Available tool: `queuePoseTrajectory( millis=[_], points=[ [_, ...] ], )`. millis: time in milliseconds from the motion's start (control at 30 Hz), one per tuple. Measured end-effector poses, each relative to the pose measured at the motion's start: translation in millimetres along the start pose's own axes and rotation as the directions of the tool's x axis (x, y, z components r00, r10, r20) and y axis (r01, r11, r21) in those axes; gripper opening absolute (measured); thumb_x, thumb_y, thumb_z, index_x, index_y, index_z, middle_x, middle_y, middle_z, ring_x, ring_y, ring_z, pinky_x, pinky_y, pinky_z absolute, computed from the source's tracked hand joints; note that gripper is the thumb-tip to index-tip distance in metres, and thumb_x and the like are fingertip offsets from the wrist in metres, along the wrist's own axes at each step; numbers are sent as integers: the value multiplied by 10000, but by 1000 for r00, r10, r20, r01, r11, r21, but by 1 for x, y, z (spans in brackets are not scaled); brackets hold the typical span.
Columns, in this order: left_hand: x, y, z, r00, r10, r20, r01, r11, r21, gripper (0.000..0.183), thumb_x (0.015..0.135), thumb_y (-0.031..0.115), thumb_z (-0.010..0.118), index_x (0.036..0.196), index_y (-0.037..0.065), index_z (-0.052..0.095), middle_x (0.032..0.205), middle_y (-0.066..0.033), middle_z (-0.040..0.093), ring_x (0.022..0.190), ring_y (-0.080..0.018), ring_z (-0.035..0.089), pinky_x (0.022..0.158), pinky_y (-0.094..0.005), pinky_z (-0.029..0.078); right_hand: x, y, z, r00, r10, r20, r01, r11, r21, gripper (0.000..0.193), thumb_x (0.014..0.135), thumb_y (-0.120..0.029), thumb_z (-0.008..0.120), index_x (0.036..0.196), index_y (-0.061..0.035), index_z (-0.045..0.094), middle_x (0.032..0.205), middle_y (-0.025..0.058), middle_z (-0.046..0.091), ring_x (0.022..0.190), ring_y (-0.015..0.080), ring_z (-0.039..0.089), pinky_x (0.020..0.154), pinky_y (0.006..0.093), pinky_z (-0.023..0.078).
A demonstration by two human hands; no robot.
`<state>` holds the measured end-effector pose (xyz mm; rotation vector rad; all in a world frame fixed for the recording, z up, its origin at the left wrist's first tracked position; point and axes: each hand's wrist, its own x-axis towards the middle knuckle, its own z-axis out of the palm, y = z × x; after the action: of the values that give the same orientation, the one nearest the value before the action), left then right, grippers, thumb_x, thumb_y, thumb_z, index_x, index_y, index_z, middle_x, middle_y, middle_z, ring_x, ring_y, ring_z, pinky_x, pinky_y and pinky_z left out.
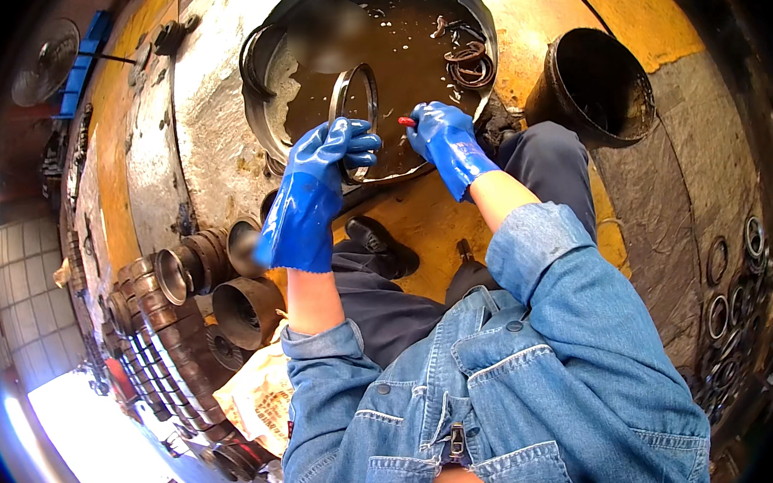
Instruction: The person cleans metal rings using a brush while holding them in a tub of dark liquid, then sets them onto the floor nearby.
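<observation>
My left hand (315, 166), in a long blue rubber glove, is closed around the lower part of a thin metal ring (339, 94). The ring stands nearly upright above a large round basin (258, 116) of brown liquid (401, 50). My right hand (448, 140), gloved alike, is closed on a small red-ended tool (407, 122) whose tip points toward the ring. Most of that tool is hidden in the fist, so its kind cannot be told. Several dark rings (470, 66) lie in the basin at its right side.
A dark, dirty bucket (563, 85) stands right of the basin, beside my knee. Stacked metal rings and cylinders (171, 334) crowd the left, with a printed sack (259, 395) near them. More rings (718, 314) lie at far right. My shoe (382, 246) is below the basin.
</observation>
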<state>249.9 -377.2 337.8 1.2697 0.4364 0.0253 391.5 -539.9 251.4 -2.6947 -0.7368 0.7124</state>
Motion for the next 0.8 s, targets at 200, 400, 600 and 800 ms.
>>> queuePoseTrajectory(
  millis=[200, 400, 600, 800],
  points=[
    [-7, -5, -6, 999, 19, -37, -18, 1000, 8, 459, 1066, 312, 648, 1220, -120, 646, 1051, -231, 743, 919, -264, 741, 862, -382, 615, -7, -1, -10, 999, 21, 26, -23, 998, 57, 308, 975, -272, 658, 1251, -181, 759, 1306, 69, 736, 1207, 303, 705, 995, 424, 593],
    [-10, -11, -6, 997, 60, -40, -57, 996, 62, 484, 1084, 343, 610, 1242, -113, 650, 1073, -228, 748, 952, -306, 747, 899, -431, 606, 1, 8, -6, 999, 26, 35, -28, 997, 66, 329, 963, -342, 666, 1241, -188, 750, 1264, 74, 743, 1176, 302, 714, 985, 436, 594],
    [-17, -10, -4, 996, 79, -51, -74, 994, 85, 495, 1085, 357, 606, 1262, -103, 655, 1062, -218, 754, 967, -294, 744, 919, -432, 600, 1, 5, -3, 1000, -2, 31, -1, 997, 82, 323, 965, -347, 676, 1234, -186, 751, 1269, 61, 744, 1179, 291, 715, 987, 434, 594],
    [-14, -14, -9, 996, 74, -51, -69, 994, 81, 500, 1089, 367, 598, 1254, -102, 661, 1062, -216, 758, 956, -285, 746, 922, -424, 599, -1, 6, -8, 999, -4, 48, 1, 998, 68, 328, 968, -354, 681, 1247, -194, 746, 1279, 54, 742, 1193, 289, 709, 991, 429, 592]
  ],
)
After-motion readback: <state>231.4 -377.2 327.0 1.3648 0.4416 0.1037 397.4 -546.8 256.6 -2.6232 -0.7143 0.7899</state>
